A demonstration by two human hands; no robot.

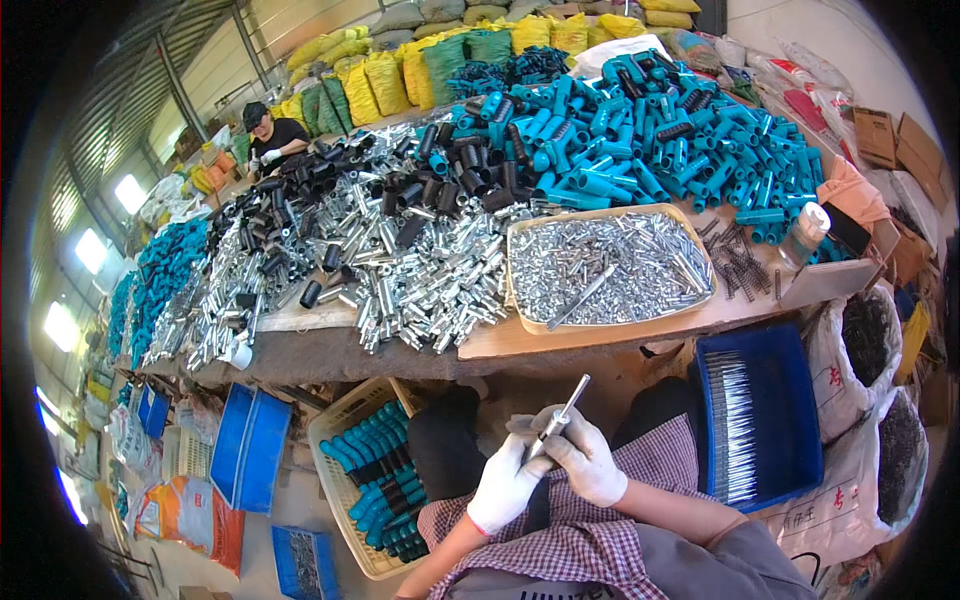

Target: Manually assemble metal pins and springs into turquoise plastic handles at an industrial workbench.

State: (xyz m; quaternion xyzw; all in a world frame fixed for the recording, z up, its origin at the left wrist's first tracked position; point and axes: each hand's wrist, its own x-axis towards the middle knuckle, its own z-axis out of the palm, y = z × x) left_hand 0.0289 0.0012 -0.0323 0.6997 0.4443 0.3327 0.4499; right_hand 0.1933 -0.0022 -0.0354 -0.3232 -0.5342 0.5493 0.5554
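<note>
In front of my lap, my left hand (508,490) and my right hand (592,468), both in white work gloves with greyed fingertips, close round one silver metal shaft (573,397). Its thin rod sticks up to the right from a thicker, shiny sleeve (550,432). The sleeve's lower end is hidden by my fingers. Just beyond, at the table edge, stands a cream tray (620,326) heaped with small silver pins (600,262). One longer metal rod (582,298) lies across them.
Silver metal sleeves (430,275), black tubes (290,215) and teal plastic handles (625,155) are piled on the table. A blue bin (800,400) of metal rods stands right; a cream basket (335,480) of teal-and-black handles, left. Springs (740,265) lie near a bottle (805,235). Another person (275,140) sits far left.
</note>
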